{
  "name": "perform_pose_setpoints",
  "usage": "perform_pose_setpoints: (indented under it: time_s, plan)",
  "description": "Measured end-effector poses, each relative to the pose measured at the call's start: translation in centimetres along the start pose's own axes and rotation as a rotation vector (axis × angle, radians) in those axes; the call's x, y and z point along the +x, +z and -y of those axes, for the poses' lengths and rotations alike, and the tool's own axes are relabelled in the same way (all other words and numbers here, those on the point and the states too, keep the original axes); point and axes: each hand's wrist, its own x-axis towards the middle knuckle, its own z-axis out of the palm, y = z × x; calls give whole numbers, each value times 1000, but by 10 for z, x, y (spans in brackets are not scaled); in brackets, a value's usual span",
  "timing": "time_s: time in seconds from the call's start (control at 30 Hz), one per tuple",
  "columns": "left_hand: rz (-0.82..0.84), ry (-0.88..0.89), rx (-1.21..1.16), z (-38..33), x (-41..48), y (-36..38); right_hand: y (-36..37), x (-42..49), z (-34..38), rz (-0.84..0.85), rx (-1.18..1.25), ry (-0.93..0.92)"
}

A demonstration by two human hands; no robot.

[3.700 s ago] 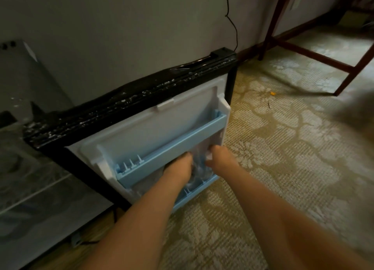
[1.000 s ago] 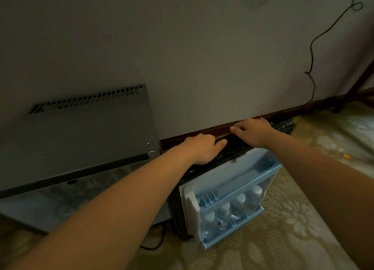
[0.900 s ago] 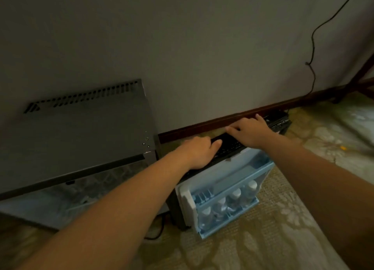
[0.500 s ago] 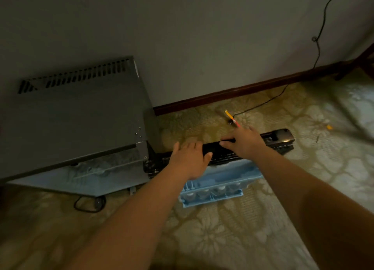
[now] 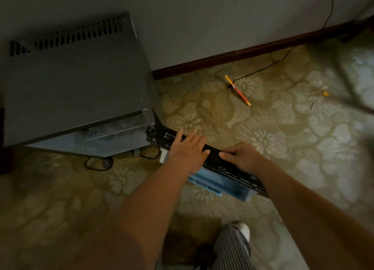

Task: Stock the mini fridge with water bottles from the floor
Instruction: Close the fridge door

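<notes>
The grey mini fridge (image 5: 74, 83) stands on the carpet at the left, seen from above, with its black door (image 5: 228, 164) swung open towards me. Both hands rest on the door's top edge. My left hand (image 5: 187, 150) lies flat near the hinge end, fingers spread. My right hand (image 5: 241, 156) grips the edge further along. The pale blue door shelf (image 5: 222, 183) shows below the edge. The water bottles in it are hidden from this angle.
A black cable (image 5: 269, 65) runs along the carpet from the wall to a yellow and red pencil-like stick (image 5: 237, 90). Another cable loop (image 5: 97, 164) lies under the fridge front. My striped trouser leg and white shoe (image 5: 234, 247) are at the bottom.
I have risen, so the view now looks down on the fridge. The door has swung away from the wall towards me with both hands on its top edge. The bottles dropped out of sight.
</notes>
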Motion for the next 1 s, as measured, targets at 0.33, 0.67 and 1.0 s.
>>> perform_pose_setpoints:
  time_s: [0.33,0.67,1.0]
  plan:
    - [-47,100,23,26,-49,36,74,-43,14,143,79,-24]
    - [-133,206,-180,80,-113,62,167,-67,51,48,160,43]
    - [-178,-344,-677,168,-189,128,237,-58,121,18,354,112]
